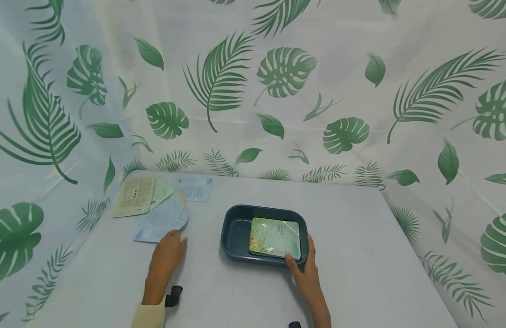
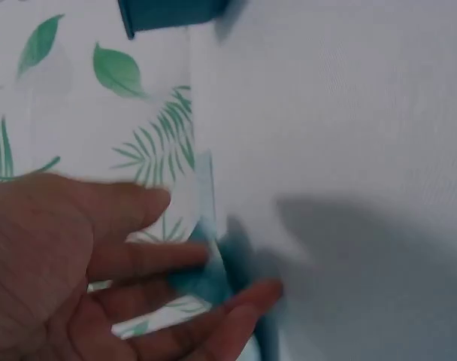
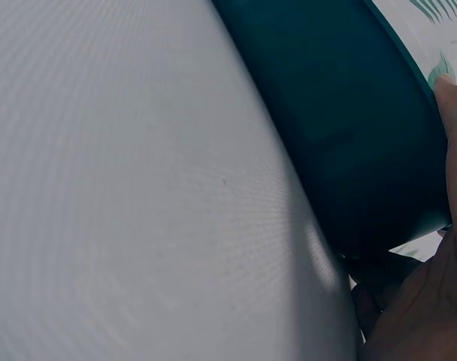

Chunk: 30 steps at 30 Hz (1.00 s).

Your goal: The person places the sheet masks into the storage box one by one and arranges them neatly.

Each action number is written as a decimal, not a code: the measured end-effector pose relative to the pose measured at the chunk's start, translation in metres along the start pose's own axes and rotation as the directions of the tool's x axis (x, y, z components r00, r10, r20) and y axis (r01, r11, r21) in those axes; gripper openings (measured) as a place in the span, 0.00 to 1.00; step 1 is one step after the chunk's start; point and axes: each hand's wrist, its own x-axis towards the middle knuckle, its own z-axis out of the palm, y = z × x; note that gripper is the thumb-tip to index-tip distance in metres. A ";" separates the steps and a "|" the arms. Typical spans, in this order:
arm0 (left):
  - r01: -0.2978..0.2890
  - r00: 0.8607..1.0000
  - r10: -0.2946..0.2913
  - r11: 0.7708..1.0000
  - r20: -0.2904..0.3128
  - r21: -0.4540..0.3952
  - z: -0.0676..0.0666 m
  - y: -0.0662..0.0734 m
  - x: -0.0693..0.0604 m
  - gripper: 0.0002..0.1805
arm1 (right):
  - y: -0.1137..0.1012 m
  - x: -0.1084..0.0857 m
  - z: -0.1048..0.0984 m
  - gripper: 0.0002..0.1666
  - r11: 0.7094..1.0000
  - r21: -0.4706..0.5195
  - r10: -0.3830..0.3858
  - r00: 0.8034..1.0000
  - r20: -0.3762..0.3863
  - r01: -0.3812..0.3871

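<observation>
A dark teal tray [image 1: 236,237] stands mid-table with a green sheet-mask packet [image 1: 275,238] lying in its right part. My right hand [image 1: 308,273] grips the tray's near right corner, thumb at the rim and fingers round the outer side. In the right wrist view the tray's wall [image 3: 349,128] fills the upper right beside that hand. My left hand [image 1: 167,257] is at the near right edge of a light blue packet [image 1: 160,223]. The left wrist view shows its fingertips against the packet [image 2: 202,278], thumb apart from them; the contact is partly hidden.
Behind the blue packet lie a beige packet [image 1: 135,197], a pale green packet [image 1: 160,192] partly covered, and another blue packet [image 1: 194,188]. A leaf-patterned curtain [image 1: 236,91] rises behind and beside the white table [image 1: 351,255].
</observation>
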 end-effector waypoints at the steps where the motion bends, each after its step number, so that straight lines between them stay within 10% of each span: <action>1: -0.033 0.999 0.033 0.999 0.020 -0.027 -0.001 0.001 -0.002 0.20 | 0.000 0.000 0.000 0.54 1.000 -0.001 0.002 1.000 -0.001 -0.002; 7: -0.009 1.000 0.008 0.980 -0.005 -0.200 0.003 -0.007 0.003 0.16 | -0.002 0.000 0.001 0.53 1.000 -0.001 0.002 1.000 -0.004 -0.002; 11: 0.120 0.979 -0.135 0.987 -0.153 -0.104 0.003 -0.021 0.012 0.19 | -0.003 -0.002 0.001 0.53 1.000 -0.004 0.006 1.000 0.001 -0.006; 15: 0.222 0.969 -0.225 0.974 -0.102 -0.038 0.004 -0.031 0.013 0.32 | -0.003 -0.005 -0.001 0.53 1.000 -0.004 0.014 1.000 -0.005 -0.014; 30: 0.256 0.948 -0.284 0.949 -0.145 -0.184 0.009 -0.033 0.019 0.39 | -0.003 -0.002 0.000 0.53 1.000 0.002 0.018 1.000 -0.003 -0.018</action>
